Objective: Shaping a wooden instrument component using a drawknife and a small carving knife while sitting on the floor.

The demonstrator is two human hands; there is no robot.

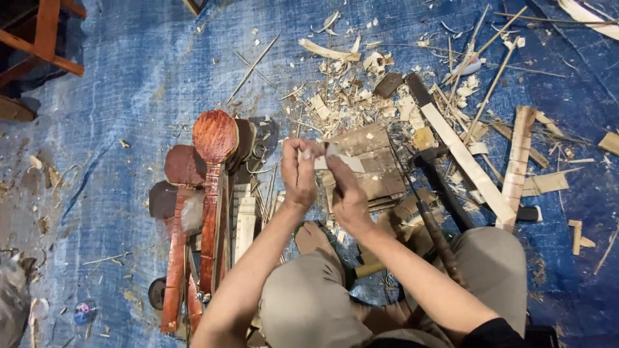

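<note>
I sit on a blue tarp (129,77) with my knees drawn up. My left hand (299,173) and my right hand (346,193) meet above a scored wooden block (371,158). Both are closed on a small pale piece (320,154), wood or paper, held between the fingertips. What the piece is I cannot make out. To my left lies a pile of reddish carved wooden spoons (213,187) with round bowls and long handles.
Pale wood shavings and chips (361,77) are scattered ahead. Long wooden slats (467,164) and thin sticks (490,84) lie at right, with dark-handled tools (445,190) beside my right knee. A wooden chair frame (45,35) stands at top left.
</note>
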